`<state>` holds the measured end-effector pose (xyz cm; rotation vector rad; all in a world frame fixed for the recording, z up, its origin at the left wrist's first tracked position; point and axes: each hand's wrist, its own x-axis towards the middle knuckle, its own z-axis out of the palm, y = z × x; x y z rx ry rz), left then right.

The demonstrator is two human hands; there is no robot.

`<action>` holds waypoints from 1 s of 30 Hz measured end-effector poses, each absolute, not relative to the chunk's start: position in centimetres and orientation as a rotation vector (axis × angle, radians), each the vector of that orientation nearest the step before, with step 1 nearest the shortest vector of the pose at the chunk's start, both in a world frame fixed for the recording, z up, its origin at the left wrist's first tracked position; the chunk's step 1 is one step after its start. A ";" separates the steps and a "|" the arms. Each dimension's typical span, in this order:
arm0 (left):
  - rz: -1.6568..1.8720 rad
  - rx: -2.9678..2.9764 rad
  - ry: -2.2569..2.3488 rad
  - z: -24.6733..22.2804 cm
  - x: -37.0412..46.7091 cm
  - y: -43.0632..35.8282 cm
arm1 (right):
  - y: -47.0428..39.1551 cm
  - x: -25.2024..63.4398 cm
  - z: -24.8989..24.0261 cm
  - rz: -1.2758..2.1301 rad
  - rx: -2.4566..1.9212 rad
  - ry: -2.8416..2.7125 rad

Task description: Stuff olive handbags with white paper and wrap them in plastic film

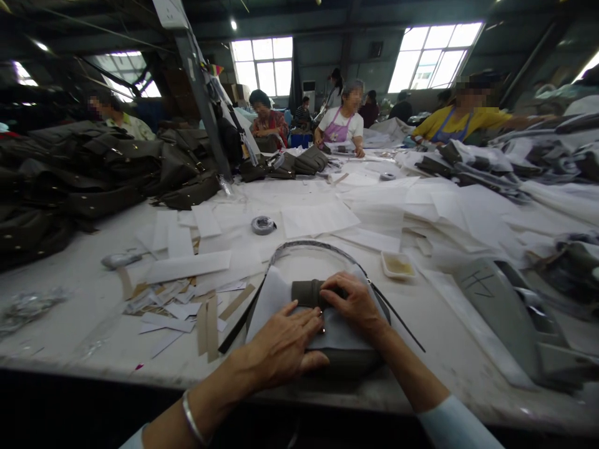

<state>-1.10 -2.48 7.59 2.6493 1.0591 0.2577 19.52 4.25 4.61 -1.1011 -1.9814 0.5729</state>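
Note:
Before me at the table's front edge lies a dark grey-green handbag (334, 363), with white paper (269, 302) over its upper side. Its long handle (312, 244) arches away from me. My left hand (285, 343) rests on the paper with its fingers stretched out, beside small shiny metal fittings. Opposite it, my right hand (353, 299) curls its fingers over a dark strap-like tab (305, 293) at the middle of the bag; the fingertips are partly hidden. A thin dark strap (397, 317) runs out to the right of the bag.
Paper and card strips (175, 305) litter the left. A tape roll (263, 225) lies beyond the bag, and a small dish (397, 265) stands right of it. Dark bags (93, 168) are heaped far left; a grey-green piece (505, 312) lies right. Several co-workers sit across the table.

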 end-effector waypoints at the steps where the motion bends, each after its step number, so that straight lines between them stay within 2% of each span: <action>1: 0.264 2.642 1.052 7.5 -1.2 -2.4 | 4.1 19.6 4.9 0.645 -1.086 -2.017; 5: 0.296 2.659 1.049 7.2 -1.1 -2.6 | 3.6 19.7 6.2 0.846 -0.989 -2.285; 16: 0.472 2.815 1.290 5.6 0.0 -4.7 | 2.9 20.0 6.4 0.858 -0.922 -2.455; 30: 0.540 2.774 1.232 4.7 -0.3 -3.8 | 2.7 19.6 7.4 0.569 -0.895 -2.651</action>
